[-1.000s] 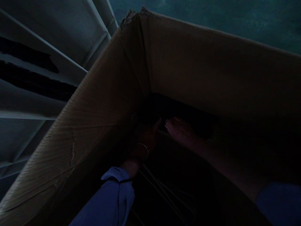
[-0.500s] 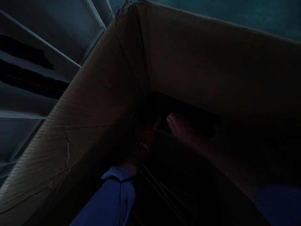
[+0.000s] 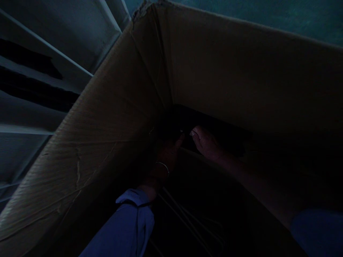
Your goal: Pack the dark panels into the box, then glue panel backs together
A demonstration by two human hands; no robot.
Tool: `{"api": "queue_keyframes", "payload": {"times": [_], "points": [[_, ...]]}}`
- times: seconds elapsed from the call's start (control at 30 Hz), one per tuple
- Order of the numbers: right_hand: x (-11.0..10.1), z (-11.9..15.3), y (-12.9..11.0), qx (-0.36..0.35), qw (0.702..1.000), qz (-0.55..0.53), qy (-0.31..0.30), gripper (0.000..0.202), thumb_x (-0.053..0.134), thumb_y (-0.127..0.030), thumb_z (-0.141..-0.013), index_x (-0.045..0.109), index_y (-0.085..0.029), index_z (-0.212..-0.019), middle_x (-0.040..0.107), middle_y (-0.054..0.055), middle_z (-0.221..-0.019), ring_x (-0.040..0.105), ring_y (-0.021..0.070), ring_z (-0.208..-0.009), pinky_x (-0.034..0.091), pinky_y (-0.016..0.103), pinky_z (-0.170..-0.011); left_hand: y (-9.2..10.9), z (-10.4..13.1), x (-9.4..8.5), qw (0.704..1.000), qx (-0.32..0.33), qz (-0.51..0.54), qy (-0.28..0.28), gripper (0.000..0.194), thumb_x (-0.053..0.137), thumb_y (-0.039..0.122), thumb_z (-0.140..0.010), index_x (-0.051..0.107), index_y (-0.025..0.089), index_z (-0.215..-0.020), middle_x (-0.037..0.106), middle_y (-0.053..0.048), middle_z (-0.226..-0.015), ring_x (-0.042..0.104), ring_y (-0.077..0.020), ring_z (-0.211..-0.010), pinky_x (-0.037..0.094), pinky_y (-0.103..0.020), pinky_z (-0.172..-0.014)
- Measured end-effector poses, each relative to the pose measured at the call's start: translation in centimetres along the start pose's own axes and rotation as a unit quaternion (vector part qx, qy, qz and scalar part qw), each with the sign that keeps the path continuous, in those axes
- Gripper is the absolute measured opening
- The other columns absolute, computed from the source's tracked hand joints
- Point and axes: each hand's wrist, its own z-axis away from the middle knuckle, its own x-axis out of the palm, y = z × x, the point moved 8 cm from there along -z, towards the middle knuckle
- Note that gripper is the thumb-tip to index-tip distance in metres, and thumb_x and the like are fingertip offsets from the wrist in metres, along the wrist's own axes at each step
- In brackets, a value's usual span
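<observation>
Both my arms reach down into a deep cardboard box [image 3: 102, 132]. My left hand [image 3: 167, 151], with a thin bracelet at the wrist, is low near the far left corner. Its thumb points up over a black thing [image 3: 214, 123] whose kind the darkness hides; the other fingers are lost in shadow. Just to the right, my right hand [image 3: 205, 141] has its fingers curled and pressed together at the same black thing. A tiny bright spot shows between the hands. Whatever the right fingers grip is too dark to name.
Thin pale cords or straps [image 3: 184, 217] lie in the dark lower part of the box. Outside it, on the left, stand grey panels [image 3: 80, 32] with black strips [image 3: 32, 85]. A blue-green floor [image 3: 268, 16] lies beyond the far wall.
My right hand has shifted slightly up and turned a little. The left hand stays almost in place, and a small glint now shows by its thumb.
</observation>
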Motion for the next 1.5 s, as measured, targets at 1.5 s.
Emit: {"api": "queue_keyframes", "payload": {"times": [1.5], "points": [[6.6, 0.1, -0.7, 0.050, 0.944, -0.263, -0.192, 0.046, 0.037, -0.001, -0.075, 0.060, -0.021, -0.110, 0.062, 0.001, -0.110, 0.055, 0.0153, -0.104, 0.042, 0.031, -0.094, -0.8, 3.3, 1.8, 0.985, 0.076, 0.075, 0.135, 0.047, 0.048, 0.030, -0.083, 0.036, 0.020, -0.128, 0.037, -0.012, -0.134, 0.036, -0.0287, -0.121, 0.032, -0.053, -0.098]]}}
